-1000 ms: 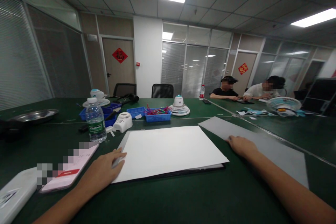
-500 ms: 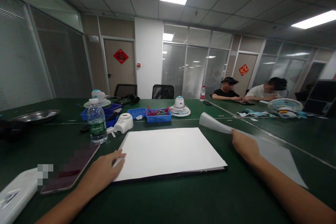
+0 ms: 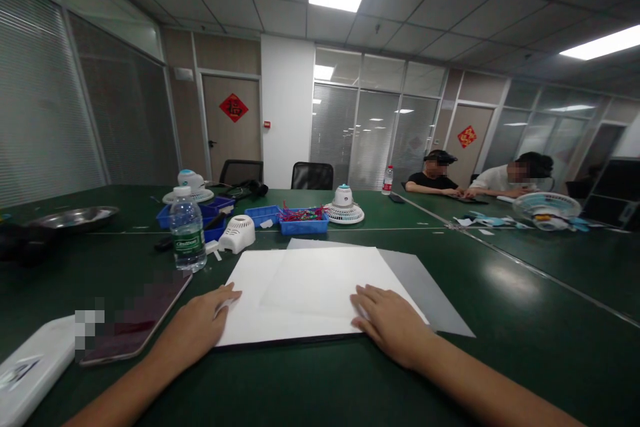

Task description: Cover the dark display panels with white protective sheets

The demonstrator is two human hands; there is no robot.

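Note:
White paper (image 3: 300, 320) lies over a dark, thin-edged board on the green table. A greyish translucent sheet (image 3: 430, 293) overlaps it and sticks out past its back and right edges. My left hand (image 3: 200, 320) rests on the paper's left edge with its fingers apart. On the right part of the sheets lies my right hand (image 3: 390, 323), palm down, fingers spread. Left of my left hand are a dark-screened phone or tablet (image 3: 137, 327) and a white device (image 3: 35, 360).
Behind the paper stand a water bottle (image 3: 187, 230), a white plastic housing (image 3: 237, 233), a blue tray (image 3: 303, 223) of wires and a small fan part (image 3: 344, 205). A metal dish (image 3: 75, 217) sits at left. Two people sit at the far right.
The translucent sheet, earlier held up at the right by my right hand, now lies over the white paper. My right hand has moved left and opened onto it. My left hand stays put.

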